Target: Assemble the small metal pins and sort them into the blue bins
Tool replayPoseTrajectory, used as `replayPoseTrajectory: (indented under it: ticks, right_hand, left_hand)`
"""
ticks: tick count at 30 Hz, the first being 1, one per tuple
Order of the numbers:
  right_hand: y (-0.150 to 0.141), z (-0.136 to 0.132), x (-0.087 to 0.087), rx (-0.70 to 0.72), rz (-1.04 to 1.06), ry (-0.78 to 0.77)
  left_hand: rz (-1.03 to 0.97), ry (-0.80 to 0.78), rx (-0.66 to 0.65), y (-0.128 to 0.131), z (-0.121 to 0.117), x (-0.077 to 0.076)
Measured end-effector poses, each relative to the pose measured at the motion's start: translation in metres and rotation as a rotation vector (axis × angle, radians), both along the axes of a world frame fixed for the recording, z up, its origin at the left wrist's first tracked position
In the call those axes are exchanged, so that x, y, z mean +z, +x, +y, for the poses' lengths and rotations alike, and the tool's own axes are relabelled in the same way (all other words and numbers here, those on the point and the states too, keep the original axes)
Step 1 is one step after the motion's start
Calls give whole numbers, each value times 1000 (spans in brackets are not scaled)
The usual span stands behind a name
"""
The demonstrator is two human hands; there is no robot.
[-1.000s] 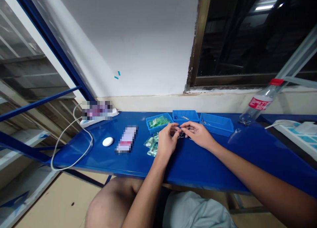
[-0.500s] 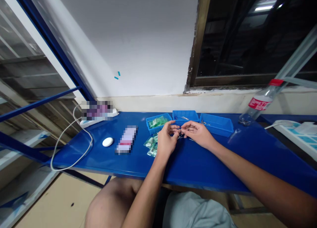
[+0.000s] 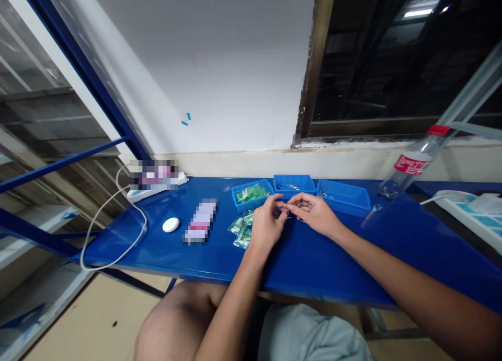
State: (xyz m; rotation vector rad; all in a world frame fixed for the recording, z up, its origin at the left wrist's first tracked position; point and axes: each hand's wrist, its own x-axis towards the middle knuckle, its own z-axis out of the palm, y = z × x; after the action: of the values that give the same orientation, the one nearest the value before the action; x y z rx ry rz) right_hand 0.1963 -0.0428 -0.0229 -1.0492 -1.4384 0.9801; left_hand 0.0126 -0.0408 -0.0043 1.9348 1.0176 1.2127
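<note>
Above the blue table (image 3: 314, 267), my left hand (image 3: 269, 221) and my right hand (image 3: 314, 212) meet at the fingertips. Both are closed in a pinch, and whatever lies between the fingers is too small and hidden to name. Thin metal pieces show just under the right hand. Left of my left hand lie several small green-and-clear packets (image 3: 242, 230). Behind the hands stand a blue bin of green packets (image 3: 253, 193), a blue bin with thin metal rods (image 3: 294, 184) and a blue bin with small metal parts (image 3: 345, 198).
A white oval object (image 3: 171, 224) and a blurred-out phone-like rectangle (image 3: 201, 221) lie on the left. Behind them is a power strip (image 3: 159, 188) with a looping white cable (image 3: 91, 230). A plastic bottle (image 3: 411, 165) leans at the right, near a white-and-blue tray (image 3: 466, 214).
My left hand has shifted slightly right, and the fingertips of both hands have come closer together. The bins, packets and bottle stay in place.
</note>
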Motion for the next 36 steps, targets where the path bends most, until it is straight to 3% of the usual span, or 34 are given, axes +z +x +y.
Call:
replayPoseTrajectory:
  ticks: [6,11,19,23,29,36]
  right_hand:
    - [2,0,-2,-31,-61,33]
    - [3,-2,1,-70,-305,143]
    - [3,-3,3,-148,-452,362]
    - [2,-7,4,-169,-506,364]
    - [-1,-9,4,-84,-435,306]
    - [1,-10,5,-133,-367,250]
  left_hand:
    - [-56,0,29,0,1,-1]
    - [-183,-30,25,0,2,0]
    - [-89,-25,74,-2,-1,2]
    - [-102,-40,55,-2,0,0]
    - [-198,-68,-35,1,2,-3]
    - [-9,-11,71,0,-6,6]
